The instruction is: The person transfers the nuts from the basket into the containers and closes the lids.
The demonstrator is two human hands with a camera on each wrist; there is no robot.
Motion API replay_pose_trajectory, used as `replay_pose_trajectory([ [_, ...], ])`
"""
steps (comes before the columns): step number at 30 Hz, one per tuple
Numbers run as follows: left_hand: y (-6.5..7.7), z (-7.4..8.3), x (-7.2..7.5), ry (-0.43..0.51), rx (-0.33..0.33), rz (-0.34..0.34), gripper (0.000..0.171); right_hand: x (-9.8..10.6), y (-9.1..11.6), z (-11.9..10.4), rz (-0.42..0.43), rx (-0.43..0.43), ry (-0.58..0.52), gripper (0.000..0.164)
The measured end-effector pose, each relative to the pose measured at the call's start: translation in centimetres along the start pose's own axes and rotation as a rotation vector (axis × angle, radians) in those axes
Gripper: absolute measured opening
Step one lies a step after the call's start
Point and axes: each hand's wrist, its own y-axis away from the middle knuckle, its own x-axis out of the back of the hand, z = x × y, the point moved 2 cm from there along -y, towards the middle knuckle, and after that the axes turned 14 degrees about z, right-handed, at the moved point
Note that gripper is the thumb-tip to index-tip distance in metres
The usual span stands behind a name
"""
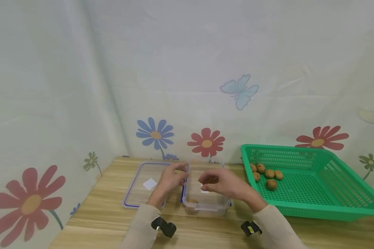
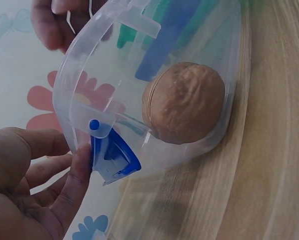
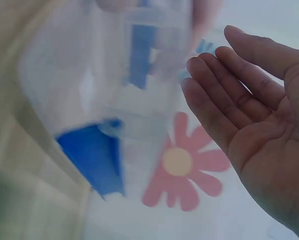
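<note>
Standing on the wooden table [image 1: 96, 214], the clear box [image 1: 205, 208] has a walnut [image 2: 184, 102] in its near left corner. The box looks light and stiff, its smooth walls perhaps slippery, so the rim offers the surest hold; the walnut should be light, hard and rough, best taken round its middle. At the box's left side, the left hand [image 1: 171, 180] has its fingers apart, a fingertip touching the blue latch [image 2: 114, 156]; whether it presses, I cannot tell. The right hand [image 1: 225, 184] is above the box, thumb apart from nearly straight fingers, holding nothing. Left lies the lid [image 1: 143, 196]; right, a green basket [image 1: 324, 209] holds more walnuts [image 1: 269, 174] toward its left side.
</note>
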Motion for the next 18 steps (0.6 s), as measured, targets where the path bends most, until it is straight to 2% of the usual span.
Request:
replay_pose_trajectory([
  [7, 0.1, 0.1, 0.0, 0.012, -0.02, -0.007, 0.046, 3.6, 0.7, -2.0, 0.083, 0.072, 0.04, 0.021],
  [12, 0.1, 0.0, 0.0, 0.017, -0.018, -0.008, 0.047, 6.1, 1.0, -3.6, 0.122, 0.061, 0.083, 0.022],
  [18, 0.1, 0.0, 0.0, 0.019, -0.011, -0.005, 0.046, 9.0, 1.1, -4.3, 0.172, 0.051, 0.198, 0.024],
])
